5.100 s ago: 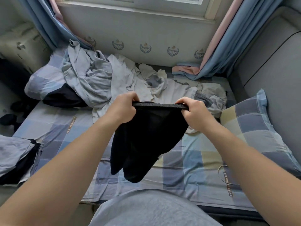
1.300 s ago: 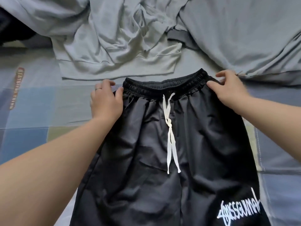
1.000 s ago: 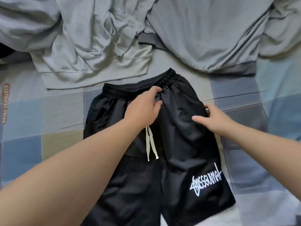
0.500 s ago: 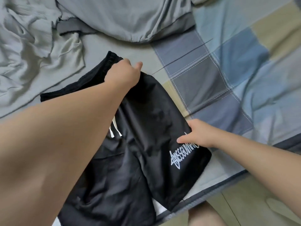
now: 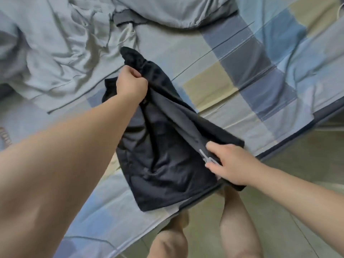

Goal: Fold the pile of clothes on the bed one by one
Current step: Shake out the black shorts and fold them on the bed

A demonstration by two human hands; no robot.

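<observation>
- Starting on the far left: a rumpled pile of grey clothes (image 5: 61, 43) sits on the bed (image 5: 260, 75), spread across the top left of the checked blue, grey and tan sheet, with another grey garment (image 5: 176, 12) further along the top edge.
- Left hand (image 5: 131, 81) is closed in a fist around the waistband end of the black shorts (image 5: 163, 146), lifting that end up off the sheet. Forearm runs in from the lower left corner and covers a fair bit of the bed.
- The shorts themselves are near the bed's front edge, partly doubled over along their length: one leg is raised and swung over the other, so you see a grey-looking inner face along the fold. The bottom hem lies flat on the sheet, close to the edge.
- Right hand (image 5: 230, 164) pinches the hem end of the upper leg, thumb on top, right by a bit of white print (image 5: 206, 157) that's mostly hidden.
- Below the bed edge: greenish floor (image 5: 307, 161) and the person's bare legs (image 5: 236, 220).
</observation>
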